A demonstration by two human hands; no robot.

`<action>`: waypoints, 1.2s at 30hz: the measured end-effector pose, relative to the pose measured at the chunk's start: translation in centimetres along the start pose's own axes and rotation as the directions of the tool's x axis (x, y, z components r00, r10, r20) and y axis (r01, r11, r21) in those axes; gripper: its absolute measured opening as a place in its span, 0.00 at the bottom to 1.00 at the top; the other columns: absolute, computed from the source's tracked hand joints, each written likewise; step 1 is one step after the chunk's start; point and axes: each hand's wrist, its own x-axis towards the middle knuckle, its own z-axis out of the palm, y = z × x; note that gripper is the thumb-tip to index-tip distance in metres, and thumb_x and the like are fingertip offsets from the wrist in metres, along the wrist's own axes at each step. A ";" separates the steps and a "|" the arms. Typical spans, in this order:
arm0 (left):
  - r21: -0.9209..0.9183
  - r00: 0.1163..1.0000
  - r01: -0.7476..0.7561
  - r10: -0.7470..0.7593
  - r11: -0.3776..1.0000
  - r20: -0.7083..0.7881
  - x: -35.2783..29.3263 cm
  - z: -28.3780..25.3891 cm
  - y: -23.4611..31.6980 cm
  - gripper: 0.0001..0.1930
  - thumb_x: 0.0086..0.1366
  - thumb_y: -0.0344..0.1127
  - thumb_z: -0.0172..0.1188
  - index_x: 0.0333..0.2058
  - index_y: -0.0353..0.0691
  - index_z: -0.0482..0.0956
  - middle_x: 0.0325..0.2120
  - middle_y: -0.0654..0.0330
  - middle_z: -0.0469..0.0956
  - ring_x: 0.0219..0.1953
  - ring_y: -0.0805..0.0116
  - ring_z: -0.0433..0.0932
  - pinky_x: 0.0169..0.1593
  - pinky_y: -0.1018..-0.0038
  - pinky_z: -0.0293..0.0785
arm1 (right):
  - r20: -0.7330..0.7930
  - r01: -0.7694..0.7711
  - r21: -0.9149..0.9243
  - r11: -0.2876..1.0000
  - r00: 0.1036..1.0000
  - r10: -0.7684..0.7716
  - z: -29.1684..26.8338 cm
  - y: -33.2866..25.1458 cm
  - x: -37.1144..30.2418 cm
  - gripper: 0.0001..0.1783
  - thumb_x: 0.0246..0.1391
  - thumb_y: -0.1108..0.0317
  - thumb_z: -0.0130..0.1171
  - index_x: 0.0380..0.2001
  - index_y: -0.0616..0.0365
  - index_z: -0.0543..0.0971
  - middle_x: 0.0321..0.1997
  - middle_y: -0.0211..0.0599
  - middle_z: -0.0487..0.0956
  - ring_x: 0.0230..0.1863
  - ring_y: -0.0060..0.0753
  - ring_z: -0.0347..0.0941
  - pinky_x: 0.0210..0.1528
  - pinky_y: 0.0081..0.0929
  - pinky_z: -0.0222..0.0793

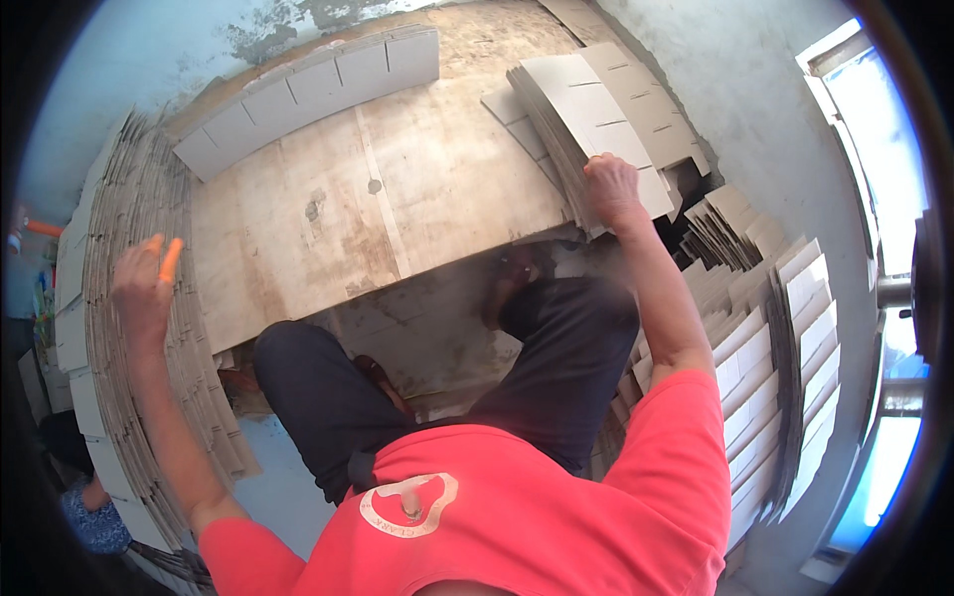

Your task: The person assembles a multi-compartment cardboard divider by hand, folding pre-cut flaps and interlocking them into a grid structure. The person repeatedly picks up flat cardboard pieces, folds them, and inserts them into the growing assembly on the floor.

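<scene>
My right hand (613, 189) is closed at the near end of a slotted cardboard strip (571, 84), which lies on top of a stack at the table's right side. The fingertips are partly hidden, but they appear to grip the strip's edge. On the left, my left hand (145, 288) is raised by a tall stack of cardboard sheets (189, 368). Orange covers (169, 260) are on two of its fingers, which stand apart with nothing visible between them. A row of slotted cardboard strips (313, 89) stands on edge along the table's far side.
A worn wooden table (298, 248) spans the space before my knees. More slotted cardboard pieces (740, 368) are stacked at my right, beside the wall and a bright window (879, 149). Another person's patterned sleeve (94, 517) shows at the lower left, beyond the tall stack.
</scene>
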 end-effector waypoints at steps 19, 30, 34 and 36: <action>-0.319 0.994 -0.009 -0.027 0.948 -0.109 25.7 25.9 13.6 0.31 0.45 0.40 0.72 0.46 0.38 0.68 0.45 0.58 0.71 0.52 0.58 0.67 0.53 0.63 0.65 | -0.391 0.015 0.756 0.654 0.812 0.433 -7.1 -14.0 7.8 0.18 0.53 0.75 0.61 0.49 0.62 0.75 0.25 0.35 0.81 0.22 0.15 0.71 0.27 0.16 0.69; -0.262 0.987 -0.077 0.038 0.962 -0.153 29.6 32.3 12.7 0.17 0.45 0.25 0.64 0.34 0.38 0.67 0.36 0.56 0.73 0.42 0.56 0.71 0.46 0.61 0.68 | -0.394 0.050 0.765 0.642 0.825 0.405 -4.9 -14.8 11.6 0.15 0.54 0.73 0.61 0.46 0.59 0.78 0.30 0.29 0.82 0.25 0.10 0.70 0.30 0.12 0.67; -0.389 0.984 -0.108 0.043 0.915 -0.172 29.5 30.1 12.7 0.14 0.47 0.24 0.61 0.32 0.39 0.67 0.32 0.54 0.74 0.39 0.54 0.72 0.43 0.60 0.69 | -0.392 0.043 0.780 0.624 0.810 0.435 -4.8 -15.0 11.5 0.11 0.54 0.74 0.61 0.41 0.61 0.79 0.36 0.31 0.83 0.26 0.11 0.72 0.30 0.12 0.68; -0.424 0.986 -0.116 0.055 0.898 -0.155 28.9 28.9 12.9 0.10 0.48 0.24 0.59 0.30 0.38 0.69 0.28 0.54 0.74 0.37 0.54 0.73 0.40 0.60 0.71 | -0.391 0.040 0.778 0.628 0.813 0.432 -4.9 -15.1 11.2 0.08 0.54 0.75 0.61 0.38 0.62 0.79 0.40 0.32 0.82 0.27 0.11 0.73 0.30 0.13 0.68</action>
